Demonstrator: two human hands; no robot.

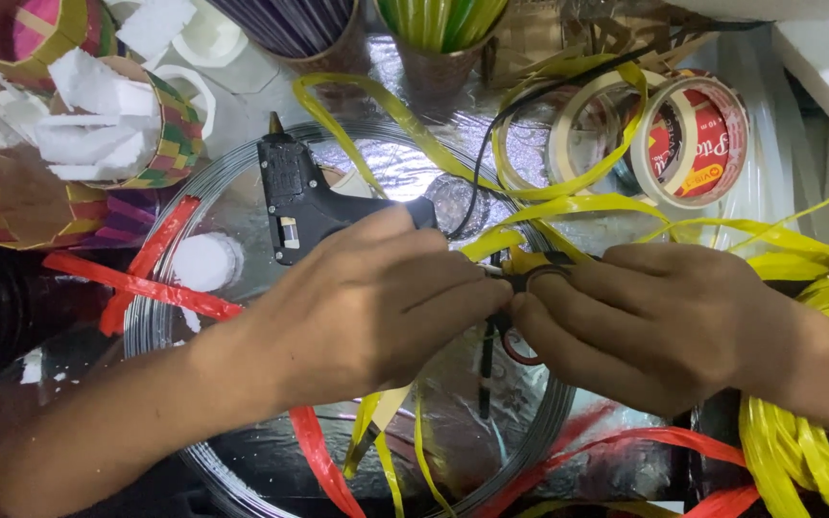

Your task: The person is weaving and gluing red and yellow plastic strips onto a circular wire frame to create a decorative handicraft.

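Two hands meet mid-bench: my left hand (376, 307) and right hand (654, 321), fingers pinched on a yellow plastic strip (530, 261) beside the scissors (520, 317). I judge it light, springy, slick; grip near the fold.

glue gun (301, 201) black; strips (568, 206) yellow; ribbons (151, 286) red; woven basket (170, 125) green-yellow-red checks; wire coil (539, 422) silver

Left hand (376, 307): we see it bare — no ring, no glove.
Right hand (659, 321): bare too.
Forearms: uncovered — no sleeves in view.
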